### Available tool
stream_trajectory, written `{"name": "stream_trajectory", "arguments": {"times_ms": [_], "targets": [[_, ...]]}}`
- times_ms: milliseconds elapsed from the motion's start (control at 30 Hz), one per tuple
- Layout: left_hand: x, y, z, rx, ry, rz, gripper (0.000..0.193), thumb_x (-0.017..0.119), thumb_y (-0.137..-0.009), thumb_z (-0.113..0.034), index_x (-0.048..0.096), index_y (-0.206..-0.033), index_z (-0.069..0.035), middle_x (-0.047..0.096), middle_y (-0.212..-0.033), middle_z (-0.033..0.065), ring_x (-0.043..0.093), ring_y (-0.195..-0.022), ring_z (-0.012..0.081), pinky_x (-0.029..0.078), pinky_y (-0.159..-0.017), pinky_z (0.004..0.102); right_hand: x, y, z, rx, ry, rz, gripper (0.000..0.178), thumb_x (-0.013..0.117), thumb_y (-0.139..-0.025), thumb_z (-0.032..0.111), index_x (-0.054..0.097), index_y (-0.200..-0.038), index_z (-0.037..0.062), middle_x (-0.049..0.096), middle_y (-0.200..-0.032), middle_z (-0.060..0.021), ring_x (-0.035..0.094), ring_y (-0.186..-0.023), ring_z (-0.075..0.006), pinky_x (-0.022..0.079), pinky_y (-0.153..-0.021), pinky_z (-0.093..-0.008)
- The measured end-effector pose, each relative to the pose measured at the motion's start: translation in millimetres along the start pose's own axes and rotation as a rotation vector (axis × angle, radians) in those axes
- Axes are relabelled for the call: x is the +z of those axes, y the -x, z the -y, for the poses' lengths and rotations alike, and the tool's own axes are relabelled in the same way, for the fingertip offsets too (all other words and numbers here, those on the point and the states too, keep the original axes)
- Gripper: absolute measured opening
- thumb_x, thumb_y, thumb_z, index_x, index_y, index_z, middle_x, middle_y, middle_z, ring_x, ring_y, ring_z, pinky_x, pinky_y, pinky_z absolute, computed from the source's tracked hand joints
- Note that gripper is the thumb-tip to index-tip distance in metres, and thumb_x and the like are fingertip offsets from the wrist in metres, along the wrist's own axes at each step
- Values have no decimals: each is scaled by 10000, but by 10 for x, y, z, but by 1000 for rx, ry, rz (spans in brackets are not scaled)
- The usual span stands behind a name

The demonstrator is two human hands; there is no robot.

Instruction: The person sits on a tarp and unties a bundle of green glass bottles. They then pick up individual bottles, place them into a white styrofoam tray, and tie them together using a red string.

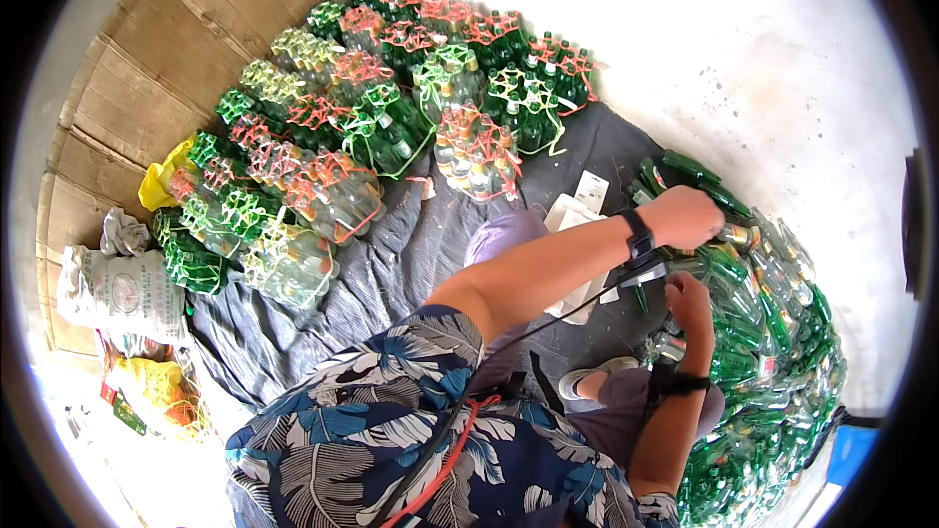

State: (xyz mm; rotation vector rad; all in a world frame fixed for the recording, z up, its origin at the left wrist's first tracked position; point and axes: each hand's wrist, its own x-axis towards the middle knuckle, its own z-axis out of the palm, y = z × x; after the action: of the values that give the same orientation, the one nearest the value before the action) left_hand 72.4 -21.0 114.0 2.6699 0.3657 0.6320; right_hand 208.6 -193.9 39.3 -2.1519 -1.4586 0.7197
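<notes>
My left hand (688, 218) reaches across to the edge of a large heap of loose glass bottles (753, 308), its fingers curled. A bottle with a gold-coloured end (739, 234) lies right at those fingertips; whether they grip it is hidden. Just below, my right hand (692, 301) is bent with its fingers drawn together. What they hold, if anything, does not show clearly. A clear, shiny piece (646, 275) is near the right fingertips, under my left wrist. Green bottles (693, 168) lie beyond my left hand. Both wrists wear black straps.
Many bundles of upright bottles (476, 152), tied with red, green and yellow strapping, stand on a dark sheet (411, 264) at the left and far side. White flat pieces (577, 215) lie under my left forearm. A white sack (127, 288) rests against the cardboard wall (147, 68).
</notes>
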Motion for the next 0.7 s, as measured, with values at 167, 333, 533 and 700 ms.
{"name": "stream_trajectory", "arguments": {"times_ms": [167, 333, 533, 700], "targets": [[652, 179, 245, -145, -105, 409, 187, 652, -809, -165, 808, -891, -103, 775, -932, 127, 753, -895, 315, 592, -709, 441, 52, -34, -27, 39, 26, 80, 211, 644, -885, 138, 701, -1015, -17, 716, -864, -232, 714, -856, -400, 538, -752, -451], [313, 55, -85, 22, -37, 378, 169, 698, -765, -169, 807, -868, -91, 771, -920, 144, 755, -866, 326, 592, -705, 437, 62, -111, -37, -19, 174, 89, 218, 641, -904, 144, 679, -989, -53, 684, -908, -286, 667, -893, -477, 506, -723, -486], [373, 256, 144, -106, -73, 347, 165, 696, -767, -165, 810, -865, -96, 767, -887, 118, 757, -842, 299, 585, -669, 429, 222, -179, 75, 82, -39, 148, 195, 628, -916, 111, 673, -1017, -50, 704, -795, -175, 678, -678, -281, 500, -643, -402], [392, 299, 194, -84, -82, 289, 163, 675, -788, -165, 803, -865, -100, 767, -884, 115, 756, -837, 300, 580, -644, 437, 286, -146, -39, 107, -35, 236, 145, 638, -898, 81, 671, -993, -24, 647, -723, -89, 632, -643, -156, 494, -610, -320]]}}
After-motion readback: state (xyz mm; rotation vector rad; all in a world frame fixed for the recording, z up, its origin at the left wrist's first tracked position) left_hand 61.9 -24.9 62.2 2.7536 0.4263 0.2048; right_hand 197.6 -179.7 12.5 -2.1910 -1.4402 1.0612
